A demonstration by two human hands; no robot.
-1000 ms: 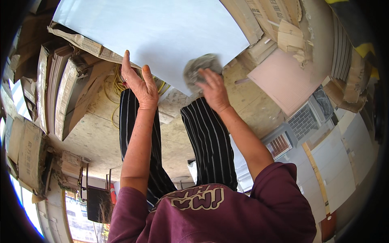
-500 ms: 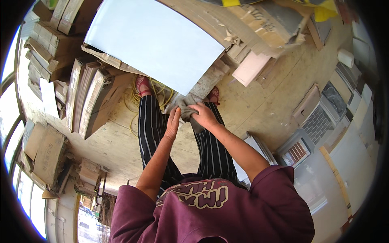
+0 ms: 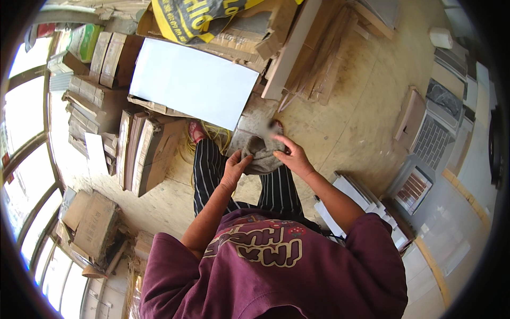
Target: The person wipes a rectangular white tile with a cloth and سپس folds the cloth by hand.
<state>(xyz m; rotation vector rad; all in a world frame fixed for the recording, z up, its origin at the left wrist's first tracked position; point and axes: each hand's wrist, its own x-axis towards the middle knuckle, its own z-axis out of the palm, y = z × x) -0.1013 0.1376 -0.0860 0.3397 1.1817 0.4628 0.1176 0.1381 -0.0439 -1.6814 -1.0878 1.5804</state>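
Observation:
Before my body, a crumpled grey cloth (image 3: pixel 260 162) is spread between my two hands, with a dark hollow in its middle. My left hand (image 3: pixel 236 169) pinches its left edge between thumb and fingers. At the other side, my right hand (image 3: pixel 294 155) grips the right edge, its index finger stretched toward a small blurred dark patch. Whether the cloth is a rag or a worn glove, I cannot tell. Beyond it lies a large white sheet (image 3: pixel 194 82) on cardboard.
Stacked flat cartons (image 3: pixel 151 149) stand to the left. A yellow-and-black bag (image 3: pixel 199 21) lies on cardboard at the far side. Yellow cord (image 3: pixel 217 139) is coiled by my left foot. Panels and sample boards (image 3: pixel 433 141) line the right, with boards (image 3: pixel 356 199) near my right arm.
The cloth was bunched at my right hand with my left palm beside it; now both hands hold it spread apart. The view has shifted, bringing the yellow-and-black bag further into sight.

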